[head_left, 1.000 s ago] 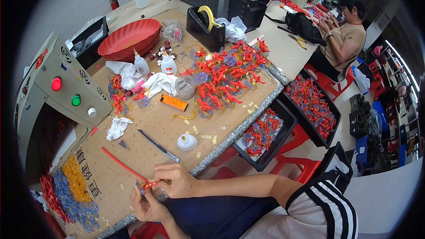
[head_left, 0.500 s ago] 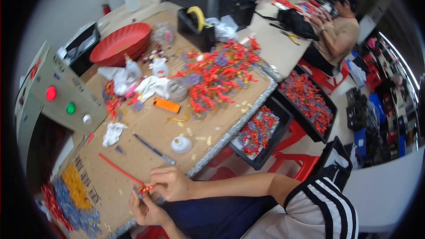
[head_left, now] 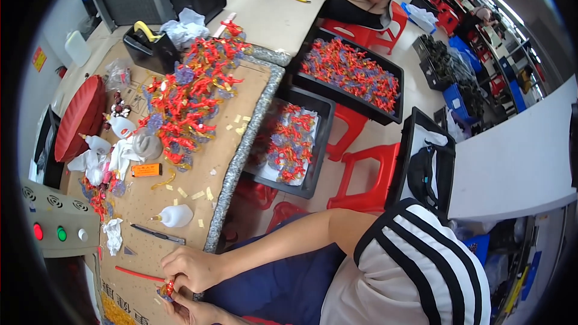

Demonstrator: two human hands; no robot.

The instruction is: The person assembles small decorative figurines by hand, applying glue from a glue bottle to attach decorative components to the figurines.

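- As the head view shows, both bare hands are together over the lower end of the speckled grey edge, by the brown board-covered surface [head_left: 250, 96]; one piece looks mid-work.
- Right hand [head_left: 192, 269]: thumb and fingers pinched on a small glossy red piece with gold and bluish bits [head_left: 168, 290]. Left hand [head_left: 188, 312]: fingertips closed on the piece's lower end.
- Thin straight red strip [head_left: 138, 273] runs across the surface up to the hands. Can't tell if it joins the piece.
- Done, my read: tangled heap of red, purple and yellow figures [head_left: 180, 123], stretching toward the surface's upper-right corner. Similar figures fill a smaller black plastic tray [head_left: 324, 150] and a larger black plastic tray [head_left: 401, 87] beyond the speckled edge. Can't confirm any are finished.
- Left: held piece, not set down. Loose translucent yellow parts [head_left: 114, 312] near the surface's lower-left corner look like stock; view cuts them off, so amount unknown.
- White squeeze bottle with narrow tip [head_left: 176, 215] near the speckled edge, slim dark cutter [head_left: 158, 234] just beside; neither in hand.
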